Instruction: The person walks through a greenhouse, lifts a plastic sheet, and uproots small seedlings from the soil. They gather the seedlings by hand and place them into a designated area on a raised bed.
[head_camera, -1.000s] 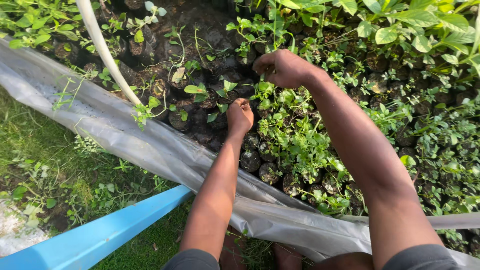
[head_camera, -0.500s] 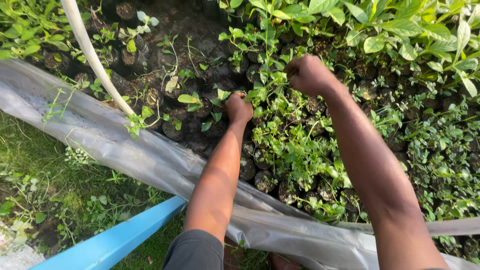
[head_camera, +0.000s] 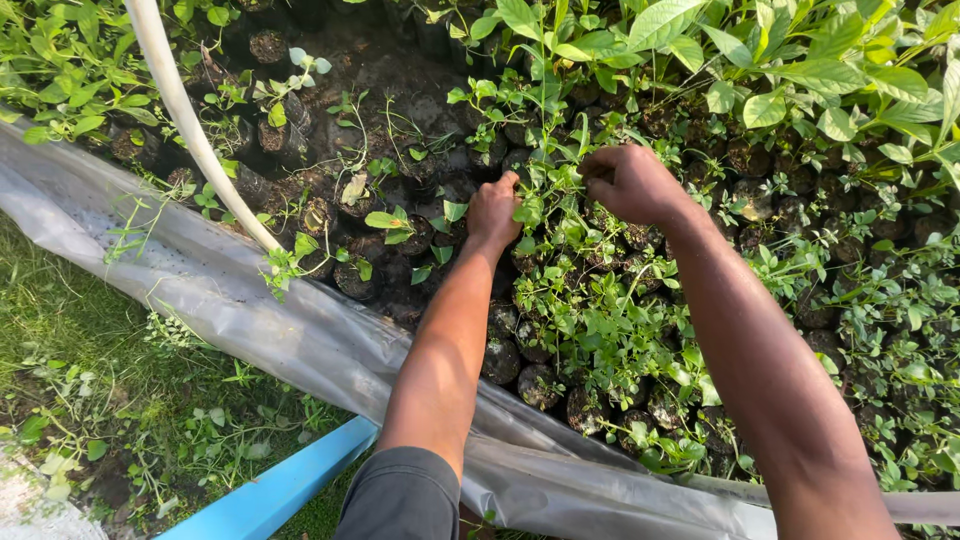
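Head view, looking down on a nursery bed of seedlings in small black soil-filled bags, packed side by side across the centre and right of the frame. Item: thin weedy stems and small leaves growing among the bags, centre of frame, between the two hands. Left hand: fingers bent down into the greenery just left of the stems, seemingly pinching a shoot; the grip itself is hidden by leaves, so I cannot tell whether it is closed on anything. Right hand: clenched into a loose fist over the foliage at upper centre, apparently closed on a tuft of stems, though what lies inside the fist is hidden. Handling, as a judgement: the stems look very light, soft and limp, easily snapped, and best taken low, near the soil, rather than by the leaves; the bags look soft-walled and liable to tip if a neighbour is tugged. Surroundings: broad-leaved saplings at upper right; a pale hose or pipe running diagonally at upper left; grey plastic sheeting edging the bed; grass at lower left; a blue bar at bottom.
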